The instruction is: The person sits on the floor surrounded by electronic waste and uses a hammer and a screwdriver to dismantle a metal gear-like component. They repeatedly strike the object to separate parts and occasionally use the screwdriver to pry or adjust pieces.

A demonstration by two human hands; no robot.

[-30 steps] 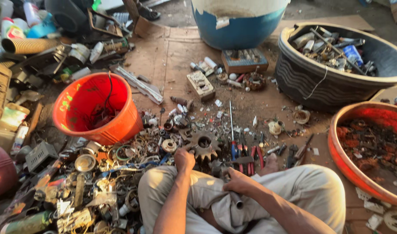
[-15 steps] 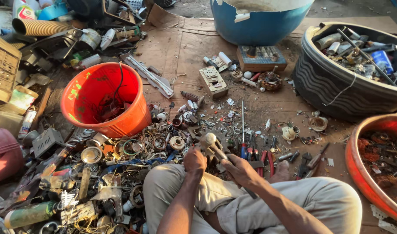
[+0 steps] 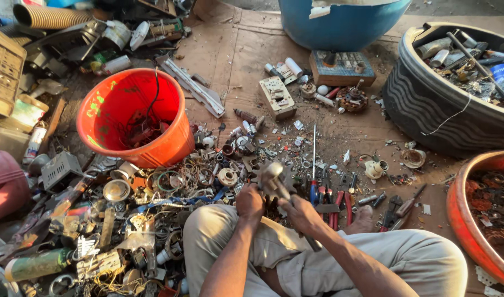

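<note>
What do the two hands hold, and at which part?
The right hand grips a hammer by its handle. The left hand holds something small, too hidden to tell.

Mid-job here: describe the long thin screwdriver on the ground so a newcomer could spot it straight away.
Start at the big blue tub at the top. Come down past the grey block below it, onto the brown matting littered with small scraps. There the screwdriver lies straight up-and-down, its blue handle just above the right hand; no neighbouring tool has so long and thin a bare shaft.
</note>
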